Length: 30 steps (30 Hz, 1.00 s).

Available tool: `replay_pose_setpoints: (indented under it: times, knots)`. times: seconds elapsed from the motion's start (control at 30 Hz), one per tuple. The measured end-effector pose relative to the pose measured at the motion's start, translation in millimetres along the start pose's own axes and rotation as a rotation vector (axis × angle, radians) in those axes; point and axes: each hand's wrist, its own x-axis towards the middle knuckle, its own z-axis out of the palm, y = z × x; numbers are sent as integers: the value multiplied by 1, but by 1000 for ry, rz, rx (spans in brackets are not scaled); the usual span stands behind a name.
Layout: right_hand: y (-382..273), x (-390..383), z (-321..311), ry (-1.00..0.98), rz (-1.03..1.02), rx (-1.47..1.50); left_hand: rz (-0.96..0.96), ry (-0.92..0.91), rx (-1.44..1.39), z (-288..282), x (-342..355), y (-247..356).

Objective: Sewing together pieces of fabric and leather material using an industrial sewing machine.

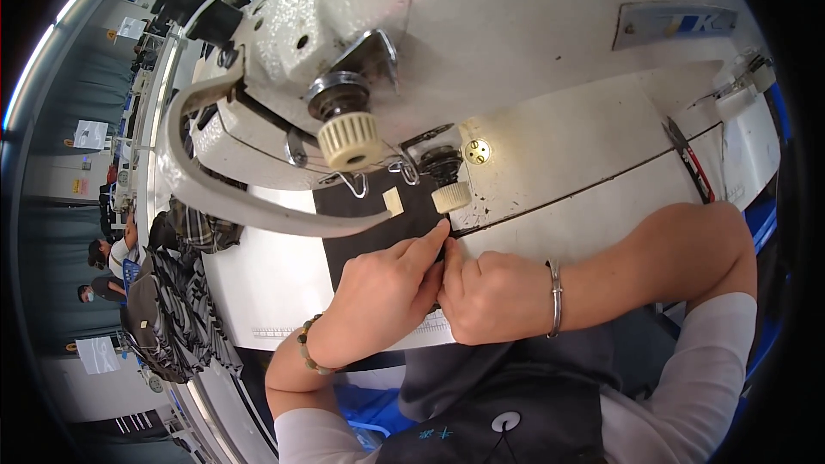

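Note:
A flat piece of dark fabric (351, 245) lies on the white sewing table, partly under the head of a sewing machine (498, 26). A small cream patch (393, 201) shows on it. My left hand (378, 292) rests on the fabric's near part, index finger stretched forward along its right edge and thumb tucked in. My right hand (494, 292) is closed, knuckles up, its fingertips meeting my left hand's at that edge. Both hands appear to pinch the cloth there; the fingertips are partly hidden. The machine's needle area is hidden behind a cream tension knob (452, 198).
Red-and-black snips (690, 160) lie at the right of the machine bed. A curved white thread guard (185, 163) arches at the left. Piled dark garments (172, 318) hang off the table's left side. Two people (107, 288) sit far left. A printed ruler (279, 332) runs along the front edge.

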Motion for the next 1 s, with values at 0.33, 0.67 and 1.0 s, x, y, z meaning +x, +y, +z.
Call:
replay_pose_setpoints:
  times: [0.33,0.67,1.0]
  knots:
    - [5,0,6,-14,27,-5,40,40,-11,5,11,-10]
    - [26,2,25,8,105,23,62,251,87,14,34,-30]
    - [9,1,16,17,179,260,-54,380,174,-4,13,-13]
